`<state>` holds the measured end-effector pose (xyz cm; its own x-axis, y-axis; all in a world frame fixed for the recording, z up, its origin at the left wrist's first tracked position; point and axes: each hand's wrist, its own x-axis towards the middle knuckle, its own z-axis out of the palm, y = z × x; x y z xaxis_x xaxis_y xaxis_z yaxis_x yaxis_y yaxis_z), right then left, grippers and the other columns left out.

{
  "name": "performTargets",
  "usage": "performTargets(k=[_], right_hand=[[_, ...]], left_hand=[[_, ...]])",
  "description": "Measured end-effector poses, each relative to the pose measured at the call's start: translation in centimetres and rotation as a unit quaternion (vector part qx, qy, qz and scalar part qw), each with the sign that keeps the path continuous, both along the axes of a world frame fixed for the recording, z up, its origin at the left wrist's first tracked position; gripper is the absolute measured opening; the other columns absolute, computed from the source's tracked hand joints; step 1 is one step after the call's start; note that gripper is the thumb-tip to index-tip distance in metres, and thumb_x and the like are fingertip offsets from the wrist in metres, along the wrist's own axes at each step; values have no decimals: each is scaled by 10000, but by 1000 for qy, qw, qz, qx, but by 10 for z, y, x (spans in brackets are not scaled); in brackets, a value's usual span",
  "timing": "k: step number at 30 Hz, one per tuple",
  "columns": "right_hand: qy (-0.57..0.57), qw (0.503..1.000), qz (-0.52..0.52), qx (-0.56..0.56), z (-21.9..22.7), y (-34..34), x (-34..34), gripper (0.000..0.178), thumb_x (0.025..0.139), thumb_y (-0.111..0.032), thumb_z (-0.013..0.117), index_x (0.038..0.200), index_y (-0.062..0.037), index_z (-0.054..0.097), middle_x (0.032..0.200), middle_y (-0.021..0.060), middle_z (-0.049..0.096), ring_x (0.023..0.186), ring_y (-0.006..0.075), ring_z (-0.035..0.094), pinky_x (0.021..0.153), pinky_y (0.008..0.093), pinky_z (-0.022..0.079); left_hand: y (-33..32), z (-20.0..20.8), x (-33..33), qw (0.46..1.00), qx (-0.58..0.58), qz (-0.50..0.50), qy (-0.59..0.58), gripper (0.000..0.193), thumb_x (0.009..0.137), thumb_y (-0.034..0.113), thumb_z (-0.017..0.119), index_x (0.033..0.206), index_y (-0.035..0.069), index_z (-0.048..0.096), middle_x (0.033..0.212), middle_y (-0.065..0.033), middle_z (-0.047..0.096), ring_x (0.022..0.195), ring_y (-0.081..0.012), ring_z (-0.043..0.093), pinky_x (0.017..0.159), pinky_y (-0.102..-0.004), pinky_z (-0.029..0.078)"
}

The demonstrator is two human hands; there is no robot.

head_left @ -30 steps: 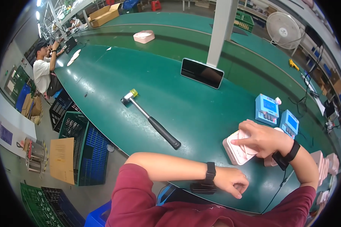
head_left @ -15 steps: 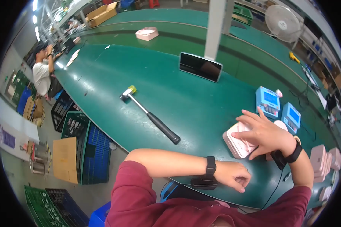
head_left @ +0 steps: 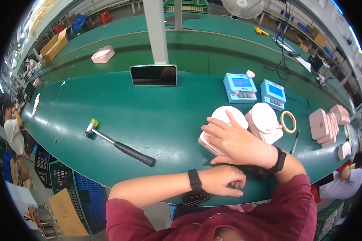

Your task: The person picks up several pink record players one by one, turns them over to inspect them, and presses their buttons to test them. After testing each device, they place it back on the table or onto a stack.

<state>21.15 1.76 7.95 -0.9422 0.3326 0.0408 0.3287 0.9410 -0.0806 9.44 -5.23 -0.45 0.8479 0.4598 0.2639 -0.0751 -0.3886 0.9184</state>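
Note:
My right hand (head_left: 238, 145) lies with spread fingers over a pale pink rounded case (head_left: 205, 141), its fingertips reaching a white round disc (head_left: 235, 115) just beyond. The hand hides much of the case. Below it, my left hand (head_left: 224, 180) hovers near the table's front edge, fingers loosely curled, thumb apart, nothing seen in it. Beside the disc stands a second pale pink device (head_left: 265, 123) with a round top. A mallet (head_left: 122, 147) with a black grip and a yellow-tipped head lies to the left on the green table (head_left: 169, 116).
Two light-blue boxes with screens (head_left: 240, 87) stand behind the devices. A tape roll (head_left: 288, 122), a pen (head_left: 295, 141) and stacked pink cases (head_left: 323, 126) lie right. A tablet-like screen (head_left: 153, 75) leans near a white post (head_left: 155, 34). Crates (head_left: 88, 197) stand left; people sit at both sides.
The view has swung right, so the table's things appear further left. My right hand has flattened onto the pink case; the white disc and second device show more clearly. My left hand stays curled.

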Motion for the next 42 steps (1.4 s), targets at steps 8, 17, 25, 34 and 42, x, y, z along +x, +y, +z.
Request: performTargets(k=[8,17,25,34,42], right_hand=[[66,997,-44,21,-24,-6,5,579,693,-275,776,1184,-29,590,1328,131,487,1330,291,383,1082,605,248],[116,991,-2,-62,-36,-1,20,526,756,-87,661,1262,-48,523,1345,120,487,1295,262,439,1083,546,309],[95,989,54,-96,-20,-18,81,447,794,-78,608,1233,-42,530,1333,138,507,1277,284,464,1075,510,335],[394,866,-303,-49,-49,-15,156,440,888,-115,528,1318,-26,484,1385,189,468,1315,314,424,1097,423,313],[595,610,-336,-400,-84,15,180,524,849,-82,554,1349,29,442,1414,149,452,1338,255,397,1126,354,251]], left_hand=[[4,1,-1,999,-4,-19,47,240,851,251,667,899,25,603,803,-80,598,759,-201,599,673,-320,484],[3,5,0,998,-10,-17,52,247,850,254,665,915,25,598,813,-83,604,762,-212,599,685,-331,489],[3,3,-1,998,0,-32,49,271,849,269,658,930,19,591,827,-88,608,771,-235,596,700,-348,489],[10,11,1,998,10,-37,57,259,846,252,664,947,24,595,853,-77,605,783,-227,589,697,-331,487],[10,14,-2,996,-10,-46,73,247,834,203,684,978,20,602,919,-81,614,789,-226,584,704,-322,486]])
